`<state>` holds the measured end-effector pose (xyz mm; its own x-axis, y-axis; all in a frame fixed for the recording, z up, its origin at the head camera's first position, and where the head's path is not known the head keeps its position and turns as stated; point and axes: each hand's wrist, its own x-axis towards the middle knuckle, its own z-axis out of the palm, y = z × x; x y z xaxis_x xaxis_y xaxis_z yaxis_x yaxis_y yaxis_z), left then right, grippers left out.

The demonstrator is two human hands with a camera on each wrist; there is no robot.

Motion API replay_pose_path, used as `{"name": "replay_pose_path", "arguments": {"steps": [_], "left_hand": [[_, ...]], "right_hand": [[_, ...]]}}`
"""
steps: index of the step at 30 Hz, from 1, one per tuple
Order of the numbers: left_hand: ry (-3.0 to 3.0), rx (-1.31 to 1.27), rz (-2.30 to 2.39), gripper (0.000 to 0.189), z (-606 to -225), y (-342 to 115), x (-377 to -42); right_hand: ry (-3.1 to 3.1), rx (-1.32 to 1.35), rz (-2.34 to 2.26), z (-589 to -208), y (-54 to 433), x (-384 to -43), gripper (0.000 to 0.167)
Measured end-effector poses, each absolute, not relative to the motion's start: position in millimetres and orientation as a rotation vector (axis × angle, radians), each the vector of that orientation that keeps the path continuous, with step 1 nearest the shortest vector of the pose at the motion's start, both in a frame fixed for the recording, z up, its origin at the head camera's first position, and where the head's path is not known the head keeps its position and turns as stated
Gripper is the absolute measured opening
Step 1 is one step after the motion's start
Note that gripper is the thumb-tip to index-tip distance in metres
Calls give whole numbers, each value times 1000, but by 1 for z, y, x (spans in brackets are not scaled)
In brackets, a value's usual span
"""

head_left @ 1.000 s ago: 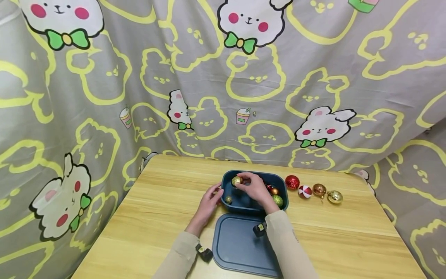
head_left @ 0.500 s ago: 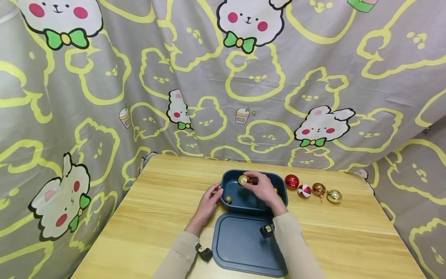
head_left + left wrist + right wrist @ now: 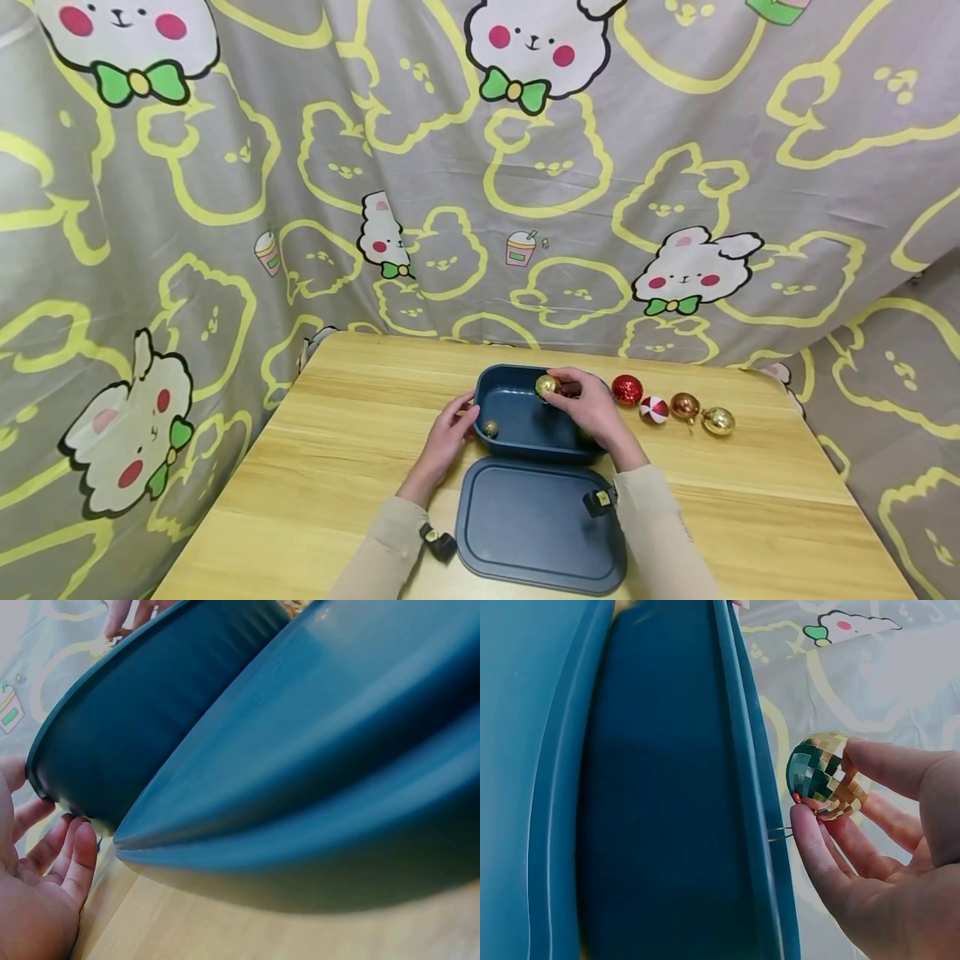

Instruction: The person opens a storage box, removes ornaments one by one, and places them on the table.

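Observation:
In the head view, my right hand (image 3: 592,410) pinches a gold mirror-tiled Christmas bauble (image 3: 547,386) over the dark blue box (image 3: 525,452). The right wrist view shows thumb and fingertips around that bauble, beside a thin wire loop. My left hand (image 3: 448,433) rests against the box's left end; in the left wrist view its fingertips touch the outer wall near the rim. Inside the box, a small gold glittery ball (image 3: 491,428) lies at the front left. My right hand and forearm hide most of the box's right side.
The box's lid (image 3: 540,525) lies flat in front of it. To the right, on the wooden table (image 3: 337,417), sit a red bauble (image 3: 627,390), a red-and-white ball (image 3: 654,409), a copper bauble (image 3: 684,406) and a gold bauble (image 3: 718,421). A patterned curtain (image 3: 450,167) hangs behind.
My right hand has carried the gold bauble to the right across the box, covering the balls at its right side. My left hand has stayed at the box's left end.

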<state>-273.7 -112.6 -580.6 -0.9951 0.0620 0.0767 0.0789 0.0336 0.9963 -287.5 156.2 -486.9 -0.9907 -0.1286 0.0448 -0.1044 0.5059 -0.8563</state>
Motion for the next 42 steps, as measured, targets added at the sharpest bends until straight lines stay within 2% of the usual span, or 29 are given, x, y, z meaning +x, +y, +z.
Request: {"name": "replay_pose_path", "arguments": {"steps": [7, 19, 42], "left_hand": [[-2244, -181, -2157, 52, -581, -112, -272], [-2273, -115, -2175, 46, -583, -113, -276], [-2287, -100, -2175, 46, -579, -111, -276]], "right_hand": [[2697, -204, -1533, -482, 174, -282, 45], [2785, -192, -1491, -479, 221, -270, 49], [2916, 13, -1392, -485, 334, -243, 58]]}}
